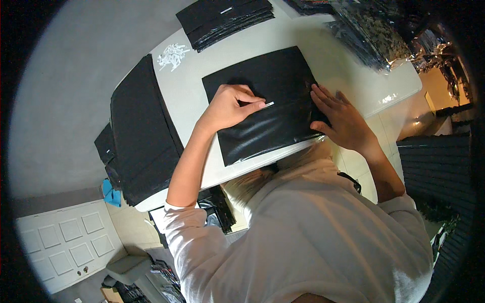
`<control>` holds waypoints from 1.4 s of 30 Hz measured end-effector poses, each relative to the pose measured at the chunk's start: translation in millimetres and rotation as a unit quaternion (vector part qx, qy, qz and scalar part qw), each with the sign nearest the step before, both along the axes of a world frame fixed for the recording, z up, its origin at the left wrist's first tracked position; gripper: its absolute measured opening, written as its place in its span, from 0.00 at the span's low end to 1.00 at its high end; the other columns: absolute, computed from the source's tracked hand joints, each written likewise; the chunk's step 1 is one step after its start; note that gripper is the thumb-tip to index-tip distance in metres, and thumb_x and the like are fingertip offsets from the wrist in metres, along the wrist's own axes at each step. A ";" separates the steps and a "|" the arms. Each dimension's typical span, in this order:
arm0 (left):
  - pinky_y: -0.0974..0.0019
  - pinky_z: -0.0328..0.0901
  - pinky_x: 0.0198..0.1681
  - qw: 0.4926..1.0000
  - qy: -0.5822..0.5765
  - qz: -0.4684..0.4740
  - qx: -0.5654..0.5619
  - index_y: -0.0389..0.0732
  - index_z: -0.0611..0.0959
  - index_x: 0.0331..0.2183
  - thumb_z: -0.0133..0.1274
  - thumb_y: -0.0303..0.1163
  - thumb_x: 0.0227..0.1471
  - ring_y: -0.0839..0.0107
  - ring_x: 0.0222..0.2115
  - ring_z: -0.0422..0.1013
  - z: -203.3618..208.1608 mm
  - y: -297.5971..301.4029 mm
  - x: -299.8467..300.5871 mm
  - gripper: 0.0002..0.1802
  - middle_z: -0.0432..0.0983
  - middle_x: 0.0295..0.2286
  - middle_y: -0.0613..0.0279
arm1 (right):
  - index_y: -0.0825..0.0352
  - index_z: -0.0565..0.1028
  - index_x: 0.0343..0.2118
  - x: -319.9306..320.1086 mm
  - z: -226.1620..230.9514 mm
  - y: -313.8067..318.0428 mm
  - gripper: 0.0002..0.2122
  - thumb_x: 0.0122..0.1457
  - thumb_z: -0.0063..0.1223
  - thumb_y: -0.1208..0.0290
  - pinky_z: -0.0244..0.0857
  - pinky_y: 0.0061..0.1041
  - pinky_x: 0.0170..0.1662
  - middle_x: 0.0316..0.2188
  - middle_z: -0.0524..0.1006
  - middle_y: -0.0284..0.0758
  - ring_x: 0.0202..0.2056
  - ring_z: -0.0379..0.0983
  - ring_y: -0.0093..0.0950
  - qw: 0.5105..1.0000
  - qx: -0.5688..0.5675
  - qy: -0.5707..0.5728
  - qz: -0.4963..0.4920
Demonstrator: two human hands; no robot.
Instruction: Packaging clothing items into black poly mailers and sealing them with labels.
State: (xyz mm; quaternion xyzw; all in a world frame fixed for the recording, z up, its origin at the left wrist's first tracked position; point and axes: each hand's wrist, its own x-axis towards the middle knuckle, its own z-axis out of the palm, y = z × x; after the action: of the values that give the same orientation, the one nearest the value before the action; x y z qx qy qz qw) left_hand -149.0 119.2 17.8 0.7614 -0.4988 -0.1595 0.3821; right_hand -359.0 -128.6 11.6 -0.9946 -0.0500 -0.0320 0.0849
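A flat black rectangular piece [268, 91], dull on its far part and shiny like plastic on its near part, lies on the white table in front of me. My left hand [233, 105] is over its middle, thumb and fingers pinched on a small white strip [269, 105] that touches or lies just above the black surface. My right hand [341, 115] rests on the right edge of the black piece, fingers stretched out and thumb apart, holding nothing. Whether the black piece is a bag or folded cloth in plastic, I cannot tell.
Several similar white strips [173, 56] lie in a heap at the far left. A stack of black pieces [225, 22] stands at the back, and a large black pile [141, 126] lies along the left. Clear plastic packages [371, 38] are at the far right of the white table [389, 88].
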 end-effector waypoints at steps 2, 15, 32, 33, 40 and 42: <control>0.69 0.65 0.28 1.000 0.012 0.012 -0.015 0.39 0.90 0.35 0.67 0.30 0.50 0.73 0.23 0.72 -0.8 2.1 2.2 0.08 0.80 0.23 0.58 | 0.78 0.61 0.63 0.5 2.4 0.6 0.40 0.65 0.39 0.40 0.48 0.50 0.68 0.67 0.59 0.49 0.69 0.53 0.43 1.000 0.003 0.000 0.002; 0.74 0.60 0.24 0.919 0.104 0.268 -0.271 0.28 0.86 0.34 0.40 0.39 0.68 0.78 0.22 0.70 54.6 126.9 -91.5 0.26 0.79 0.22 0.58 | 0.68 0.68 0.62 7.5 5.2 -11.8 0.28 0.69 0.41 0.50 0.57 0.40 0.65 0.65 0.64 0.44 0.64 0.61 0.44 0.996 0.075 0.037 -0.002; 0.76 0.60 0.23 0.738 0.366 0.488 -0.289 0.30 0.86 0.38 0.51 0.34 0.64 0.75 0.24 0.77 -85.7 131.5 -225.1 0.16 0.83 0.26 0.58 | 0.66 0.79 0.50 40.5 -0.7 -33.2 0.23 0.72 0.36 0.52 0.63 0.46 0.40 0.30 0.78 0.52 0.33 0.71 0.52 0.996 0.068 0.046 -0.036; 0.76 0.60 0.23 0.739 0.366 0.486 -0.290 0.30 0.86 0.38 0.51 0.34 0.64 0.75 0.24 0.77 -85.6 129.7 -222.7 0.16 0.83 0.26 0.58 | 0.65 0.80 0.49 40.7 0.1 -29.4 0.23 0.72 0.37 0.53 0.61 0.48 0.37 0.27 0.76 0.52 0.29 0.69 0.51 0.996 0.088 0.013 -0.004; 0.76 0.60 0.22 0.718 0.337 0.549 -0.263 0.31 0.86 0.33 0.54 0.39 0.63 0.75 0.21 0.75 -71.6 116.8 -216.3 0.19 0.82 0.24 0.57 | 0.64 0.80 0.49 44.6 19.8 -12.0 0.24 0.72 0.36 0.50 0.62 0.48 0.36 0.22 0.75 0.53 0.29 0.70 0.53 0.993 0.084 0.067 -0.056; 0.76 0.60 0.21 0.717 0.327 0.559 -0.257 0.31 0.86 0.31 0.54 0.39 0.63 0.76 0.20 0.75 -68.9 116.8 -214.8 0.20 0.82 0.22 0.57 | 0.68 0.77 0.53 45.4 23.8 -11.8 0.25 0.73 0.32 0.53 0.64 0.36 0.56 0.49 0.78 0.48 0.52 0.74 0.47 0.986 0.052 0.136 -0.083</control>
State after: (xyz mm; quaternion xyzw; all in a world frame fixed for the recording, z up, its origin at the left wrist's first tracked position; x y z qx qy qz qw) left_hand -363.8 236.0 -51.2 0.6744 0.1519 -0.0214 0.7223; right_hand -313.5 -140.4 35.4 -0.9847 0.0461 0.0937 0.1398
